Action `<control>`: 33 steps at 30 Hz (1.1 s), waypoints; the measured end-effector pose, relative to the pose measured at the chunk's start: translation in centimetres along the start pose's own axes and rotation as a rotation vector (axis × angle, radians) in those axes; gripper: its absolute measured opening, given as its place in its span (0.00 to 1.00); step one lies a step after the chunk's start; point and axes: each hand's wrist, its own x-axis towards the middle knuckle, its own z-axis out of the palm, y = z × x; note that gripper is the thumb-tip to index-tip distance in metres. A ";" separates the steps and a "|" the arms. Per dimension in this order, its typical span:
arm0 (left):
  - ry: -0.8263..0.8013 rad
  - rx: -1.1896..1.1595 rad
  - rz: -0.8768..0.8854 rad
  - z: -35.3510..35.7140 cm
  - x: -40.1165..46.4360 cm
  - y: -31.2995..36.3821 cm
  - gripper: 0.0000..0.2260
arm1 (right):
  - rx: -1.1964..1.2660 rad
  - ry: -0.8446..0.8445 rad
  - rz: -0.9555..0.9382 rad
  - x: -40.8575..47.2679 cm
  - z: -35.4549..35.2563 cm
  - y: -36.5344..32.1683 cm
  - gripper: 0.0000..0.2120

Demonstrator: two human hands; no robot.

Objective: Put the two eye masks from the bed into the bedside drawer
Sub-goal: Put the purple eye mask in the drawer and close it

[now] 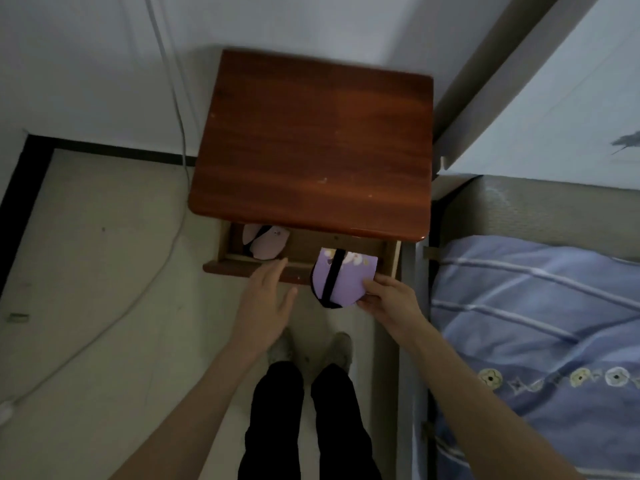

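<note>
The bedside drawer [298,252] stands pulled out under the reddish wooden nightstand top [311,140]. A pale pink eye mask [268,244] with a black strap lies inside at the drawer's left end. My right hand [389,301] pinches a purple eye mask [341,280] with a black strap, holding it folded over the drawer's front edge at the right. My left hand [268,306] hovers with fingers spread just in front of the drawer front, holding nothing.
The bed with a blue striped quilt [540,341] lies to the right, its grey frame [412,341] close to the nightstand. A white cable [173,109] runs down the wall and across the floor at the left. My legs and shoes stand below the drawer.
</note>
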 end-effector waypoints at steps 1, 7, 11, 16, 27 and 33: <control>-0.002 0.148 0.093 0.4 0.6 -1.7 0.22 | 0.021 0.028 0.009 1.4 0.4 0.2 0.07; -0.073 0.517 0.259 1.5 3.4 -8.1 0.22 | 0.100 0.117 -0.014 7.7 2.9 0.5 0.11; -0.072 0.589 0.331 1.7 4.0 -9.9 0.19 | -0.111 0.242 -0.047 11.2 3.9 0.3 0.13; 0.000 0.604 0.387 1.9 4.3 -10.5 0.17 | -0.312 0.364 -0.040 12.9 4.6 0.2 0.07; 0.053 0.594 0.379 1.8 6.4 -10.2 0.12 | -1.548 0.047 -0.706 5.9 2.2 4.2 0.17; 0.194 0.646 0.447 1.2 6.5 -9.8 0.10 | -1.695 0.266 -1.041 5.9 1.8 3.3 0.11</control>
